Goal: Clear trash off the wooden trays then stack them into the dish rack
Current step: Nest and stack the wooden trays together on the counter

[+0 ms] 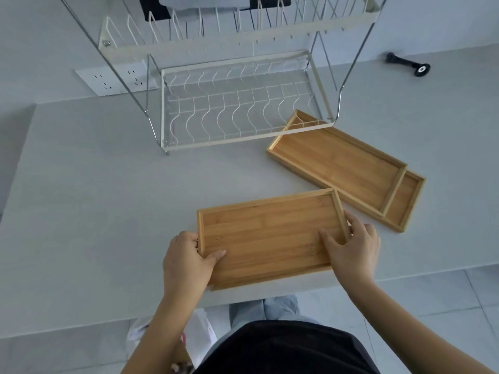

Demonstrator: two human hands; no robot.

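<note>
Landmark: the dish rack is standing at the back of the grey counter; every place below is being given relative to it.
Socket plate: is sitting just left of the rack, behind its chrome leg.
Left hand: is working well in front of the rack, clamped on the left short edge of the near tray, thumb lying on the tray floor and fingers curled under the rim.
Near tray: is showing no trash; it is being held in front of the rack, toward the counter's front edge. Whether it is lifted or resting, I cannot tell.
Right hand: is gripping the same tray's right end, thumb inside and fingers wrapped over the rim.
Two more trays: are lying front-right of the rack, one nested on the other, bare, the far corner tucked under the rack's lower shelf.
Black tool: is lying well to the right of the rack.
Progress: clearing appears finished, since no trash is showing on any tray; racking is not yet begun, with both shelves holding nothing and all three trays waiting.
</note>
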